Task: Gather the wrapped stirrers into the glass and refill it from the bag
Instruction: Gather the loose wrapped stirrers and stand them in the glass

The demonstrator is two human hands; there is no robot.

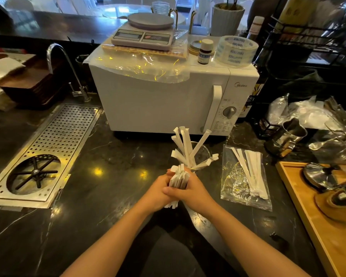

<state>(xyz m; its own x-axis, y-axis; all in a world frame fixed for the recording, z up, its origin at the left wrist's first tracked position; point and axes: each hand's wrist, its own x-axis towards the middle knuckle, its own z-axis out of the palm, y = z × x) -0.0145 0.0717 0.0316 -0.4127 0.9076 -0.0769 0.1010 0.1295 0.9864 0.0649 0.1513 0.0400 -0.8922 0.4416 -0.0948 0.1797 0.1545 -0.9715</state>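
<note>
At the centre of the frame our left hand [158, 189] and right hand [190, 189] are pressed together around a bundle of wrapped stirrers [178, 179], white paper ends sticking out above and below the fingers. Just behind it stands the glass [201, 154], clear, with more white stirrers fanned out of its rim. To the right of our hands the bag [245, 176] lies flat on the dark counter [108, 176], transparent and crinkled, several stirrers inside. A wooden tray [300, 198] crowds the lower right; a perforated drain plate [54, 144] fills the left. Bare counter lies between plate and hands. Further back a white microwave [168, 100] closes off the space behind the glass, a scale [146, 33] on top.
</note>
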